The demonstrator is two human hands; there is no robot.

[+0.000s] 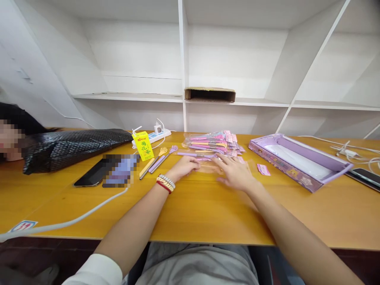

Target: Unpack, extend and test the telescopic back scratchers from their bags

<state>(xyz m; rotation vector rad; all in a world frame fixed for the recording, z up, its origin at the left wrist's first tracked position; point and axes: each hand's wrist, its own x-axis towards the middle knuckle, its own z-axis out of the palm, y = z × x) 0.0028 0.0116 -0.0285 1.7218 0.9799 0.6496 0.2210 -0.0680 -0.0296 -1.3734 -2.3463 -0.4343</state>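
Note:
My left hand point(187, 166) is closed, its fingers curled at the near left edge of a clear plastic bag point(206, 168) on the table. Fingers apart, my right hand point(236, 172) lies over the bag's right side. A purple-handled stick point(187, 154) and a yellow one show at the bag, partly covered. Just behind is a pile of packaged sticks point(212, 140) in pink, purple and yellow with pink cards. Left of my left hand lie a yellow back scratcher point(152, 163) and a purple back scratcher point(163, 159), each with a hand-shaped head.
A purple display box point(292, 162) and a small pink card point(263, 170) lie to the right. Leftward are a yellow drink carton point(143, 146), power strip point(158, 135), dark phone point(92, 173) and black bubble-wrap bag point(74, 146). A person sits at far left. White shelves point(133, 97) rise behind.

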